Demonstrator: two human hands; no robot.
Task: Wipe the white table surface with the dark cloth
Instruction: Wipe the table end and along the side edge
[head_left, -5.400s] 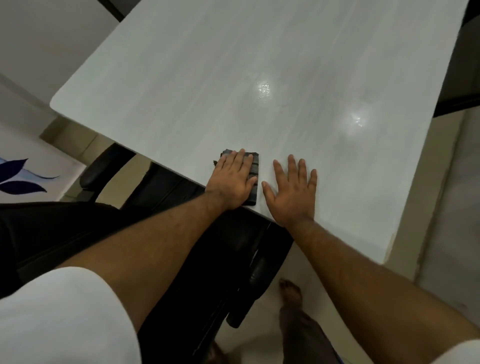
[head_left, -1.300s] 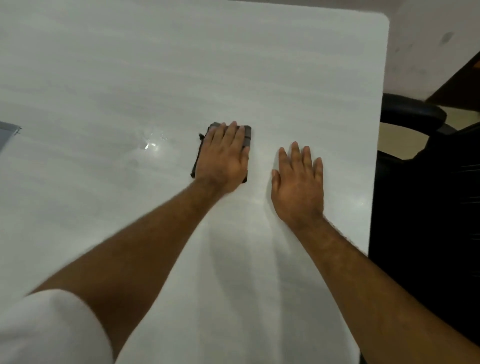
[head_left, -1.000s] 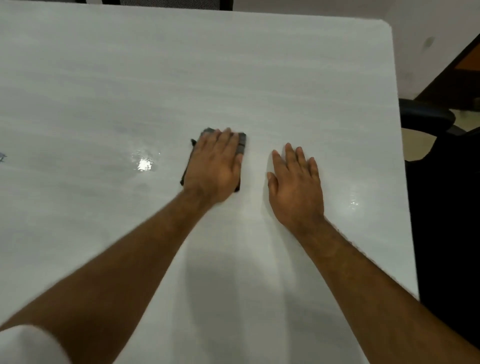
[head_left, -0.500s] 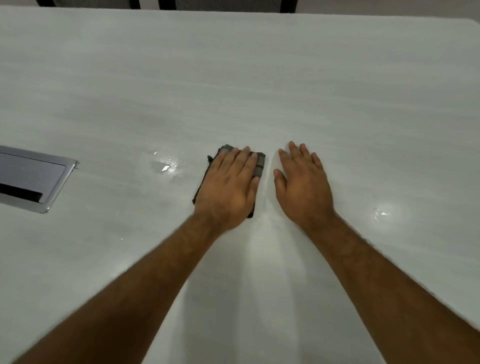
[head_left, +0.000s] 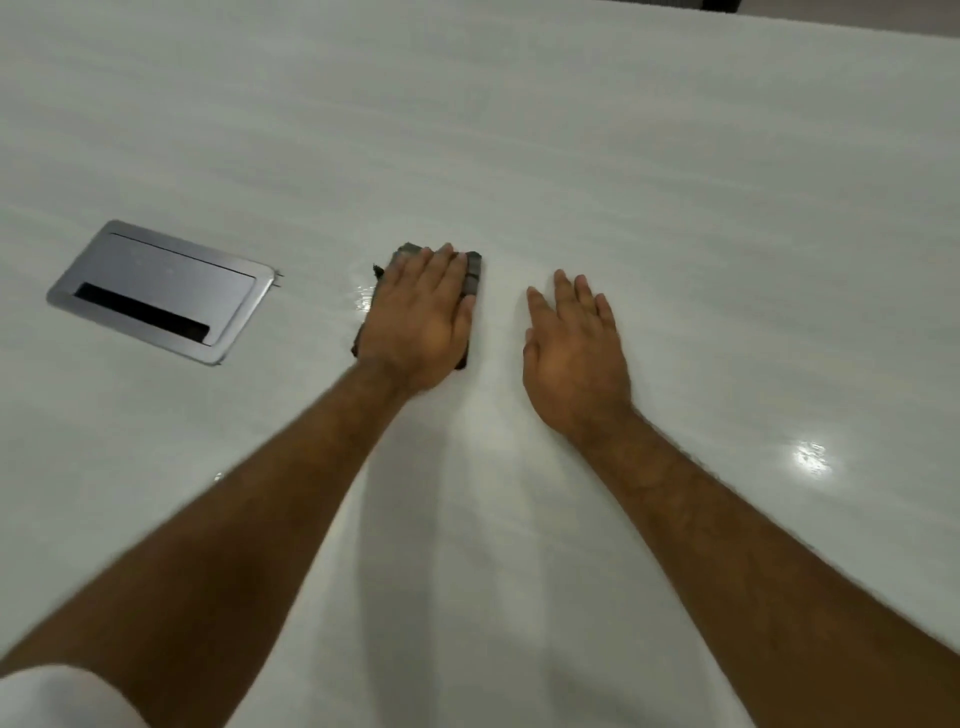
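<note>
Table surface (head_left: 649, 171) was white, faint grey grain streaks running across it, bright glare spot near right edge. Cloth (head_left: 474, 273) was dark grey, almost charcoal (mostly hidden under left hand (head_left: 421, 322), so any pattern could not be told). Cable box cover (head_left: 161, 291) was brushed silver-grey metal, black slot along its near side. Sleeve (head_left: 57, 699) at lower left was white.

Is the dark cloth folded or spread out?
Folded. The dark cloth forms a compact pad barely bigger than the left hand pressing it flat on the white table; only its edges show.
</note>
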